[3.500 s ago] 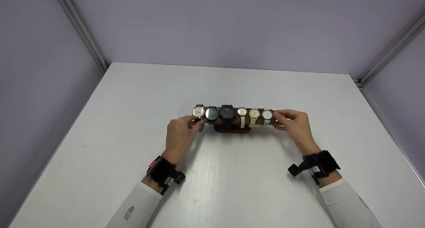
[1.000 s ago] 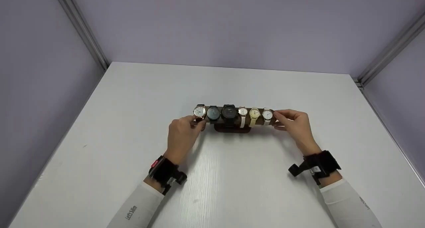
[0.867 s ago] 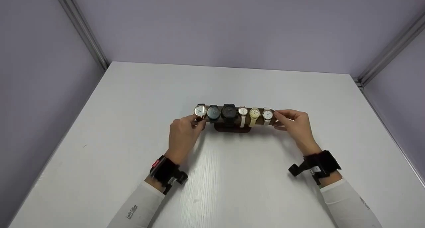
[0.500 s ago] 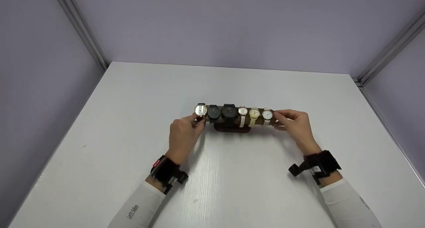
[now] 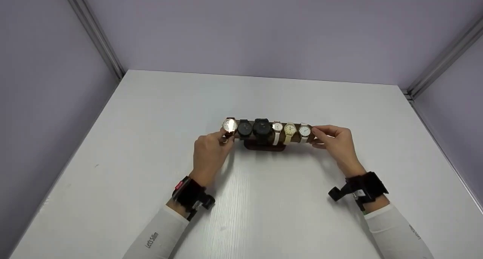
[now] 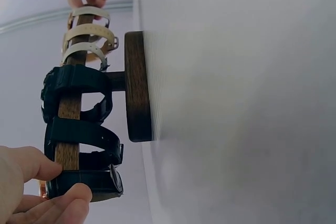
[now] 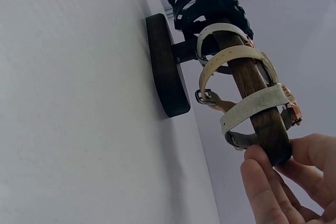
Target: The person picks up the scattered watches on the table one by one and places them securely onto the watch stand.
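A wooden watch stand [image 5: 264, 145] sits near the middle of the white tabletop [image 5: 151, 138], its crossbar [image 5: 296, 132] running left to right across the head view and carrying six watches in a row, dials turned up toward the camera. The left hand [image 5: 208, 157] has its grip pinched on the rose-gold watch [image 5: 229, 125] at the bar's left end, thumb and fingers curled round its dark strap [image 6: 79, 182]. The right hand [image 5: 336, 144] has its grip closed on the bar's right end, fingertips [image 7: 262, 174] pressing the wood just past the white-strapped watch [image 5: 304, 130]. Judging from this, the chief risk is the stand tipping: its oval base [image 6: 137, 85] is narrow beneath a long loaded bar, so a sideways pull on the end watch, should the right hand slacken, could swing or topple it. The strap might also catch on the bar's end, or drag the neighbouring black watch [image 5: 244, 128] along, since the two sit almost touching.
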